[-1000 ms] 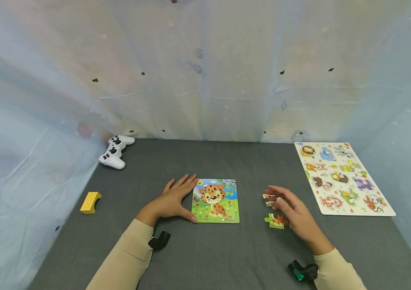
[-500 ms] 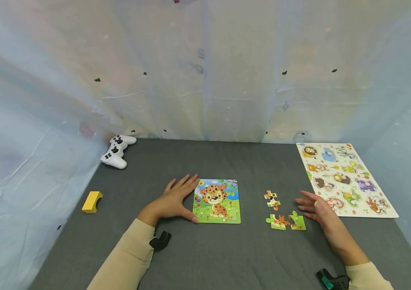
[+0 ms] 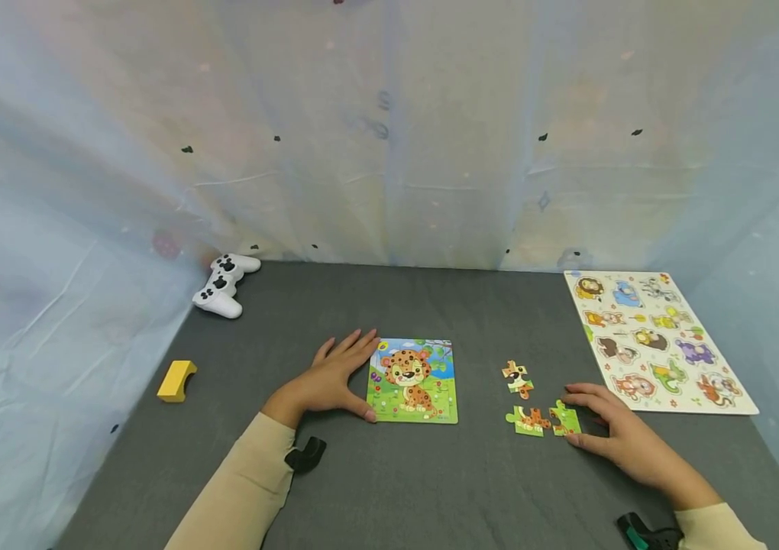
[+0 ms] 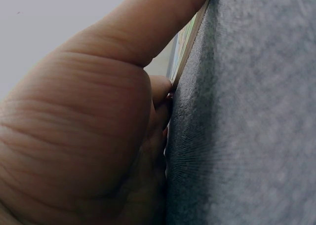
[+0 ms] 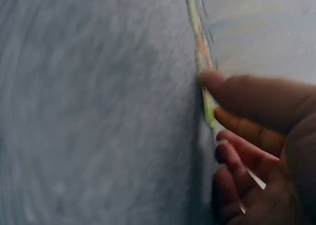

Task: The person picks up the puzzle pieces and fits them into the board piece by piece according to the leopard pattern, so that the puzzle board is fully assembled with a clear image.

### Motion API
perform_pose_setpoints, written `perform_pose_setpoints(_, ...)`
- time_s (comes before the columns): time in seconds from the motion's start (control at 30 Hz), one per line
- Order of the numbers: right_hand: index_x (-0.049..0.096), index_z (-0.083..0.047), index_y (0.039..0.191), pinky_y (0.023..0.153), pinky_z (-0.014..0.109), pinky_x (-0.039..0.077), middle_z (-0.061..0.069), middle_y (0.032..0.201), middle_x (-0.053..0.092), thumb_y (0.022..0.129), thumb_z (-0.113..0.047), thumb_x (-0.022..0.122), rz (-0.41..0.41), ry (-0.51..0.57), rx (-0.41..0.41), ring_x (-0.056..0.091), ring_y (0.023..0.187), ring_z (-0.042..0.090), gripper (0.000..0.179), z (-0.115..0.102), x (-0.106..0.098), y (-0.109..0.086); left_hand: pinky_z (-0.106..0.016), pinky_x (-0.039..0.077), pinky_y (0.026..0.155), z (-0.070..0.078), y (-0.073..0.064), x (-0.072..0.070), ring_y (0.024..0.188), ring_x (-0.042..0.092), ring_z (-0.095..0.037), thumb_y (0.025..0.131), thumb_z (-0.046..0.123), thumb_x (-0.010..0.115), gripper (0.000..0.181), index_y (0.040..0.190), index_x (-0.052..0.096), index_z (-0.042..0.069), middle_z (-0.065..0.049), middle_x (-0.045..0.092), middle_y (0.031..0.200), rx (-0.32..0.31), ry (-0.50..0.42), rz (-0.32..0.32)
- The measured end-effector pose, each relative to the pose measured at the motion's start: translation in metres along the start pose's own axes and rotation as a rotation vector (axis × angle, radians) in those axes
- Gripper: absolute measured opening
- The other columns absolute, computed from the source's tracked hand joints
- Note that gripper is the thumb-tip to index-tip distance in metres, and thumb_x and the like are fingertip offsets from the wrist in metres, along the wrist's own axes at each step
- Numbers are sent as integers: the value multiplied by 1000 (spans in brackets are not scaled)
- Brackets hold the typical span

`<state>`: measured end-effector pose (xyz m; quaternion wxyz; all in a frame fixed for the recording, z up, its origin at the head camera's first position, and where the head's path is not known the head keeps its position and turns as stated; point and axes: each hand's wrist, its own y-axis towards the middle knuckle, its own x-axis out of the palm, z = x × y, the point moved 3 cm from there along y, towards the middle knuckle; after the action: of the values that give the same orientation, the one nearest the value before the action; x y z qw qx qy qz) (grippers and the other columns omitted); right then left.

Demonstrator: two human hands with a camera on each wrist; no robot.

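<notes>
My left hand [image 3: 330, 380] lies spread at the left edge of a square leopard puzzle [image 3: 412, 382], thumb by its lower corner and fingertips by its upper one. In the left wrist view the thumb [image 4: 148, 25] lies along the puzzle's thin edge [image 4: 190, 42]. With thumb and forefinger, my right hand [image 3: 626, 439] pinches a green jigsaw piece [image 3: 565, 420] lying on the table. From the right wrist view, the thumb tip [image 5: 212, 78] overlaps that piece's edge. Close by lie an orange-and-green jigsaw piece [image 3: 528, 422] and a small spotted cluster [image 3: 517, 380].
A large animal puzzle board [image 3: 661, 344] lies at the right on the grey table [image 3: 389, 489]. A white game controller [image 3: 226, 286] sits at the back left, with a yellow arch block [image 3: 176, 381] nearer. Pale sheeting [image 3: 431, 153] hangs behind.
My right hand drew back rightward off the loose pieces, then came down to the green jigsaw piece with thumb and fingers at its edges. My left hand stayed at the leopard puzzle.
</notes>
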<state>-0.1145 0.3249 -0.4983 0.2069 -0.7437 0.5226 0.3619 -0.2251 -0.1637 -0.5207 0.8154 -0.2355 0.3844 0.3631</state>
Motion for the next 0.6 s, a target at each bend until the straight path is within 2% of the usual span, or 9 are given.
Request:
perform_pose_setpoints(0.07, 72, -15, 131, 93, 23, 50, 14, 149, 55, 95, -18, 89, 12, -18, 10, 50, 135, 23, 41, -2, 0, 1, -63, -8, 126, 1, 0, -1, 166, 1, -26, 72, 68, 96, 139, 176, 20, 16, 0, 9, 182, 2, -1, 0)
perform_pose_setpoints(0.13, 71, -17, 123, 87, 32, 54, 11, 141, 60, 93, -17, 90, 24, -20, 43, 57, 125, 28, 36, -4, -1, 2, -63, -8, 126, 2, 0, -1, 166, 1, -26, 72, 67, 96, 139, 176, 20, 15, 0, 9, 182, 5, -2, 0)
perform_pose_setpoints(0.27, 69, -12, 114, 74, 33, 56, 3, 114, 68, 95, -8, 86, 37, 63, 127, 66, 97, 14, 26, -6, 0, 4, -64, -8, 125, 2, 0, -2, 166, 1, -27, 72, 67, 96, 139, 176, 21, 14, -1, 10, 182, 11, -11, 0)
perform_pose_setpoints(0.37, 67, -7, 115, 67, 30, 56, 3, 102, 67, 99, -2, 81, 58, 136, 146, 66, 83, 11, 22, -8, 0, 6, -64, -8, 126, 2, 1, -1, 166, 1, -27, 72, 67, 96, 139, 176, 20, 14, -1, 10, 182, 12, -7, -1)
perform_pose_setpoints(0.5, 67, -4, 130, 62, 30, 53, 2, 102, 66, 102, 0, 75, 115, 142, 76, 66, 79, 15, 30, -16, -1, 11, -64, -8, 125, 1, 0, -1, 166, 1, -28, 72, 66, 96, 140, 176, 19, 14, -2, 9, 182, 11, -5, -2)
perform_pose_setpoints(0.6, 69, -6, 135, 60, 30, 51, -1, 101, 67, 105, -1, 73, 145, 127, 32, 64, 76, 17, 31, -27, 0, 17, -64, -8, 125, 1, 0, -1, 166, 1, -29, 73, 65, 97, 140, 176, 19, 13, -2, 9, 182, 12, -13, -2)
